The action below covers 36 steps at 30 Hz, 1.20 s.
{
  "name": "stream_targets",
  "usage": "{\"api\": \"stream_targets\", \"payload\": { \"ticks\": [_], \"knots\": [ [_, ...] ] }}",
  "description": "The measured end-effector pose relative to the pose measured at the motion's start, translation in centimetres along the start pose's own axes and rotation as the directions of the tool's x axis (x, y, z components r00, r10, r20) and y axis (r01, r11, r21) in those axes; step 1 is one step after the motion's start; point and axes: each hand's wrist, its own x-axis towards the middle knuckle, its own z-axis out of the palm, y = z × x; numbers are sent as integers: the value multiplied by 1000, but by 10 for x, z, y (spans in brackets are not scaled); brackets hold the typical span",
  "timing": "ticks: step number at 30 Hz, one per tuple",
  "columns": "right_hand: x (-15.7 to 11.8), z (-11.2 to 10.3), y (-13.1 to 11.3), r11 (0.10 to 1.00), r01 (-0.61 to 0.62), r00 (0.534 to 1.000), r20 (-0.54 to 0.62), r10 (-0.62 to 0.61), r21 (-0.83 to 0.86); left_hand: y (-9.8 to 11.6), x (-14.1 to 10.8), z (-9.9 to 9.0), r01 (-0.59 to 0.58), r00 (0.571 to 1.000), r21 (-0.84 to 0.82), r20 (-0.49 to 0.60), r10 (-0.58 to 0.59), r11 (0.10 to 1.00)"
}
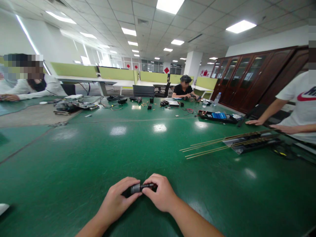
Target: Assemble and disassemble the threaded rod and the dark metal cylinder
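Observation:
Close to me, both hands are wrapped round a small dark cylindrical device [135,188] with a grey band and a narrower ribbed black section. My left hand [118,194] grips its left end between thumb and fingers. Fingers and thumb of my right hand [160,191] close on the right end, where a little red shows. The device lies roughly level, just over the green tabletop [103,158]. Its two ends are partly covered by my fingers, so its exact kind is not clear.
Several thin brass-coloured rods [204,153] stick out from a black tray at right. Farther back stand a black toolbox [214,116], a water bottle [217,98] and electronic parts [76,106]. People sit at left and far side; one person's hands [255,122] rest at right.

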Motion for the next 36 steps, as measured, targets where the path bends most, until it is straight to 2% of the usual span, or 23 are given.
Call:
{"api": "stream_targets", "payload": {
  "ticks": [36],
  "knots": [
    [-1,-3,-1,999,7,1000,-28,-8,-34,-5,-5,1,25,999,2,-23,-24,1000]
  ]
}}
